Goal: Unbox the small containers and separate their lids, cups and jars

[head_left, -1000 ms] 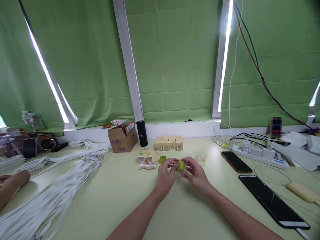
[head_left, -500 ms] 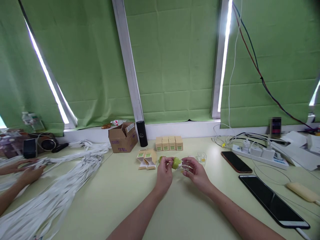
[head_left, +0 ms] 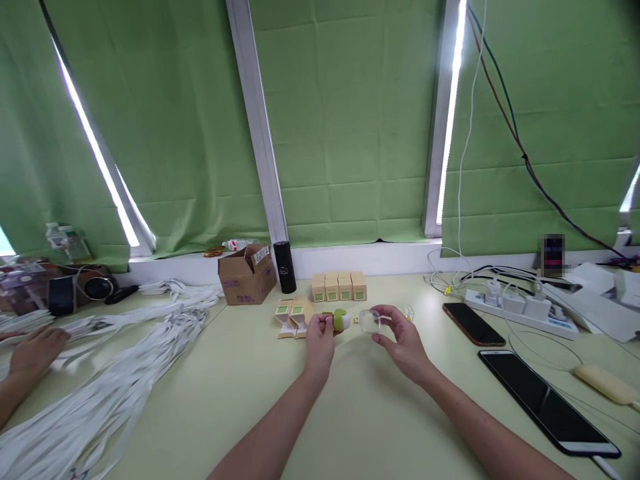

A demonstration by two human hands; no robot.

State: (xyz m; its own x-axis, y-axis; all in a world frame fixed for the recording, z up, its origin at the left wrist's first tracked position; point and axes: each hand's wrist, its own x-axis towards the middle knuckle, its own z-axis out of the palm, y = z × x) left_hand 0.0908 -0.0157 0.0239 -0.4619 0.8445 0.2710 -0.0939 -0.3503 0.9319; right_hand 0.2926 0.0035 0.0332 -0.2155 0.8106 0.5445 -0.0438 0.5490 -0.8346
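The small green and white thing (head_left: 341, 320) is up over the surface (head_left: 250, 387), with the left hand's (head_left: 321, 331) grip closed on it. The right hand's (head_left: 397, 333) grip pinches a clear cup (head_left: 371, 321), just beside it. Four little tan boxes (head_left: 339, 287) stand in a row behind. Far left, another person's hand (head_left: 37, 351) touches white straps (head_left: 110, 380).

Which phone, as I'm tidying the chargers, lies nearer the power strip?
The smaller, reddish-edged phone, right beside the power strip; the white-banded phone lies farther off.
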